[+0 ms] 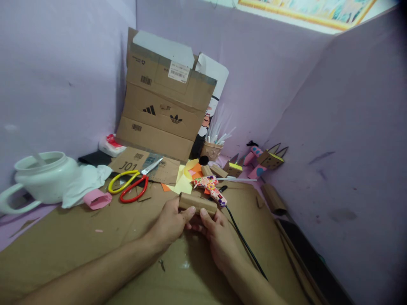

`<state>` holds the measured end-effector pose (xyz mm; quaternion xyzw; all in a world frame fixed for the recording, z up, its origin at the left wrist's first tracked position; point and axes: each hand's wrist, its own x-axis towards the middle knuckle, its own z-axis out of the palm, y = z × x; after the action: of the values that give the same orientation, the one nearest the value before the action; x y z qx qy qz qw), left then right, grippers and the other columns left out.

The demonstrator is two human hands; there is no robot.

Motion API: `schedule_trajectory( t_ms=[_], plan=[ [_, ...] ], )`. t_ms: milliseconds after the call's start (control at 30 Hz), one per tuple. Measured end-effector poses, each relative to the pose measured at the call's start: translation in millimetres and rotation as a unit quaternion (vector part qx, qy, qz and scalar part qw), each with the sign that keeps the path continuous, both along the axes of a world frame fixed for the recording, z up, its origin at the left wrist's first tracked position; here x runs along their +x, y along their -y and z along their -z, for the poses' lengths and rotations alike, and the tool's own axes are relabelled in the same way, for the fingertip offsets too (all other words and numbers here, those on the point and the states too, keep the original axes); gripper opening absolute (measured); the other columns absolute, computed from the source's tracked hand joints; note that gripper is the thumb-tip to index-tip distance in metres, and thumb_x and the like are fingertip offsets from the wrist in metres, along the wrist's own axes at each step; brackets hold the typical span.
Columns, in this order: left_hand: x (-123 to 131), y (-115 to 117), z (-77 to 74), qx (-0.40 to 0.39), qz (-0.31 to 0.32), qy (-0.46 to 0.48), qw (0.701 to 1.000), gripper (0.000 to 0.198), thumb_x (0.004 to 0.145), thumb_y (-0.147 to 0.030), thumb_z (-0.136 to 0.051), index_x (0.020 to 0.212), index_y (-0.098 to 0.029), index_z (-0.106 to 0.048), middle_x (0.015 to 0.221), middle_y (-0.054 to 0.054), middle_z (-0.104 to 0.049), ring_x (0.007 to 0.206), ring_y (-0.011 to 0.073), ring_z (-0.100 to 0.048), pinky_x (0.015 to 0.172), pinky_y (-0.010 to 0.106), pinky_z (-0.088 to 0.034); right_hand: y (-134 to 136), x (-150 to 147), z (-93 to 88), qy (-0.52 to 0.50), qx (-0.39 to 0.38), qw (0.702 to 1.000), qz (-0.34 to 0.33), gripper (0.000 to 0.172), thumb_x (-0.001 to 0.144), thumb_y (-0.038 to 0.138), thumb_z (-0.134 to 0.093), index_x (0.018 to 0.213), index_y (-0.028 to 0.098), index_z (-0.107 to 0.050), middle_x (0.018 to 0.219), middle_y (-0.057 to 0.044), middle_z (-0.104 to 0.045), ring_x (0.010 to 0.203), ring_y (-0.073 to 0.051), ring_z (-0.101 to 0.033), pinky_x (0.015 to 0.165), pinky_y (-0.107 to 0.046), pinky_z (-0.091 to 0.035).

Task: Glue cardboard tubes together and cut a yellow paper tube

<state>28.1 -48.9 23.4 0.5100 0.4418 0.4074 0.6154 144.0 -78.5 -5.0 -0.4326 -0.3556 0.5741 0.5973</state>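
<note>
Between both hands I hold a brown cardboard tube [199, 203], lying roughly level above the cardboard sheet [133, 258]. My left hand [174, 218] grips its left end, thumb on the near side. My right hand [213, 226] closes around the right end, its thumb also pressing the near side. Just beyond the tube lies a glue gun [211, 188] with a colourful floral pattern, its black cord running toward me on the right. Scissors [136, 180] with one yellow and one red handle lie to the left, blades apart.
At left stand a white pot [47, 173], crumpled white tissue [85, 182] and a pink paper ring [98, 199]. An unfolded cardboard box [165, 106] leans at the back. Coloured paper [179, 178], a cup of white sticks [212, 149] and cardboard animal figures [270, 159] sit behind; another tube [273, 199] lies right.
</note>
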Motion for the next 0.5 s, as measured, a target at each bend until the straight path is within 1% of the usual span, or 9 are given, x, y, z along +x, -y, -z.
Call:
schedule_trajectory(
  t_ms=[333,500],
  plan=[
    [0.0,0.2,-0.2,0.007,0.001,0.007,1.0,0.014,0.062,-0.027,-0.059,0.069,-0.016,-0.055,0.045,-0.005,-0.054,0.04,0.0097,-0.044,0.039,0.021,-0.031,-1.3,1.7,3.5,0.024,0.013,1.0,0.012,0.04,0.068,0.044,-0.071,0.095,0.015,-0.062,0.087,-0.008,-0.071,0.071,-0.02,-0.063,0.069,-0.035,-0.05],
    [0.5,0.0,0.9,0.008,0.002,0.027,1.0,0.013,0.061,-0.025,-0.062,0.069,-0.015,-0.058,0.049,-0.004,-0.057,0.044,0.0101,-0.046,0.043,0.021,-0.034,-0.8,0.9,2.3,0.016,0.013,1.0,0.004,0.042,0.069,0.044,-0.071,0.097,0.015,-0.063,0.087,-0.008,-0.071,0.066,-0.019,-0.063,0.066,-0.033,-0.051]
  ],
)
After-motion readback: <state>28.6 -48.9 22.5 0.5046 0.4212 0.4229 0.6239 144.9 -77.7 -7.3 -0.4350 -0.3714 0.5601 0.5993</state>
